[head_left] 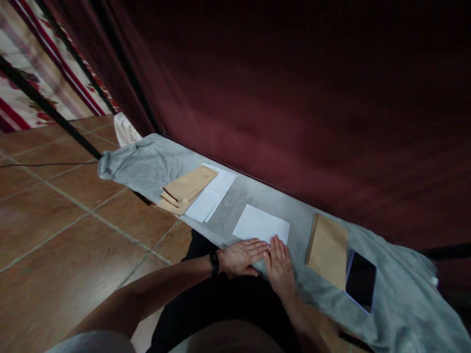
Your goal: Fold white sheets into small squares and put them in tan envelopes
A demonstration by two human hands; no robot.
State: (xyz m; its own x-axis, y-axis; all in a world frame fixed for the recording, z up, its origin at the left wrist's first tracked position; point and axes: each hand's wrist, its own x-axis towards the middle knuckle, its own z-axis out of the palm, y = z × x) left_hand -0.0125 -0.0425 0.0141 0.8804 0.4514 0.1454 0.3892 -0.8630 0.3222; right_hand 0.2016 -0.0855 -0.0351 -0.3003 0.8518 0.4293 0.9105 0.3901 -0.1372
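Observation:
A white sheet of paper (260,222) lies on the grey cloth in front of me, its near edge under my hands. My left hand (245,256), with a dark band at the wrist, rests flat on that near edge, fingers stretched to the right. Beside it, my right hand (278,261) also presses flat, fingers pointing away from me over the sheet's near right part. The fingertips of the two hands meet or nearly meet. Whether the sheet is folded I cannot tell.
Left on the cloth-covered bench (243,189) are several brown envelopes (189,184) over white sheets (209,201). To the right lie a stack of brown envelopes (328,250) and a dark-screened tablet or phone (361,281). A dark red curtain (275,122) hangs behind.

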